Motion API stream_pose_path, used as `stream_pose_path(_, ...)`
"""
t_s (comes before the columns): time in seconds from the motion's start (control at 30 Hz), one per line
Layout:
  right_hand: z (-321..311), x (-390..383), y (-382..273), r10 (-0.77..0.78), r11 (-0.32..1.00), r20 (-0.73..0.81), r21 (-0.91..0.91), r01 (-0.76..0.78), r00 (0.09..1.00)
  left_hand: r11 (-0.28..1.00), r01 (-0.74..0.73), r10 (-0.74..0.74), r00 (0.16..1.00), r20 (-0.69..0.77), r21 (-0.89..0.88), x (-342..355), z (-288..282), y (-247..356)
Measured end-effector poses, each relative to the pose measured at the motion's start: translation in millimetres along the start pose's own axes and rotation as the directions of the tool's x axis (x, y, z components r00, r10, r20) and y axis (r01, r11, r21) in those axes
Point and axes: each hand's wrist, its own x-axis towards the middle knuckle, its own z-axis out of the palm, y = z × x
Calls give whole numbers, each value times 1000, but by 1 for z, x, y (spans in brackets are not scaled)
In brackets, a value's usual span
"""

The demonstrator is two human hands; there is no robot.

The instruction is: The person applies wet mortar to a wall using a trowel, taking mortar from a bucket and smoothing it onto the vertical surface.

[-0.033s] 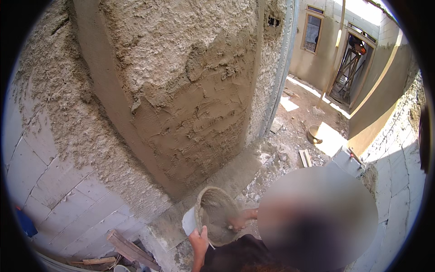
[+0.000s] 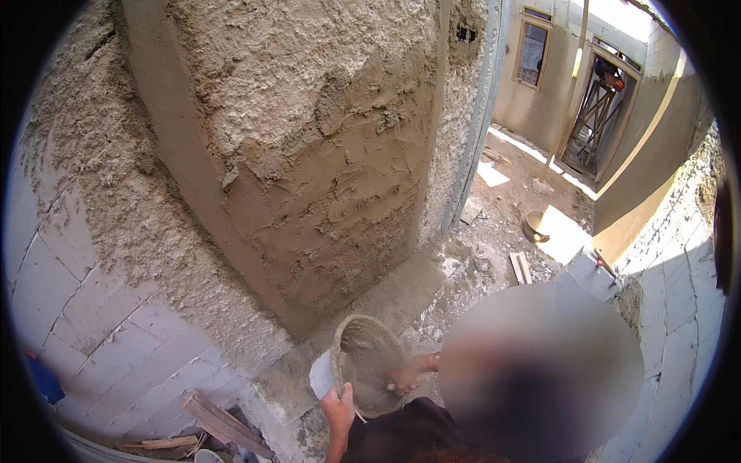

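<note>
My left hand (image 2: 338, 409) is closed on the left rim of a mortar-caked bucket (image 2: 340, 339) at the bottom centre. A flat white piece (image 2: 319, 376) shows beside that rim; I cannot tell whether it is separate. My right hand (image 2: 407, 376) reaches into the bucket from the right, fingers wrapped round what looks like a tool handle, its head hidden in the grey mortar (image 2: 364, 369). Directly beyond the bucket stands a wall (image 2: 324, 216) with wet, roughly spread plaster below coarse render and a smoother strip down its left.
Wooden offcuts (image 2: 224, 424) lie at lower left beside a block wall (image 2: 100, 332). Rubble floor (image 2: 486, 239) runs right to another bucket (image 2: 535, 226), planks (image 2: 519, 268) and a doorway with wooden scaffold (image 2: 590, 116), with someone partly visible at its top (image 2: 608, 76). A blurred oval hides the lower right.
</note>
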Motion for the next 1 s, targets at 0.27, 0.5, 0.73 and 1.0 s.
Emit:
stream_pose_path(0.27,27,-35,-20,-239,551,155,835,2,959,953,191,-227,964,-138,-236,-1,-29,27)
stream_pose_path(0.5,10,-93,-82,-191,249,-439,843,476,878,930,262,-318,925,-206,-259,1,-39,-4)
stream_pose_path(0.73,-113,-195,-180,-39,33,-993,108,994,109,950,301,-313,916,-250,-83,27,-53,-34)
stream_pose_path(1.0,-338,-221,-214,402,614,-308,-607,504,-862,939,333,-344,916,-205,-83,59,-78,-19)
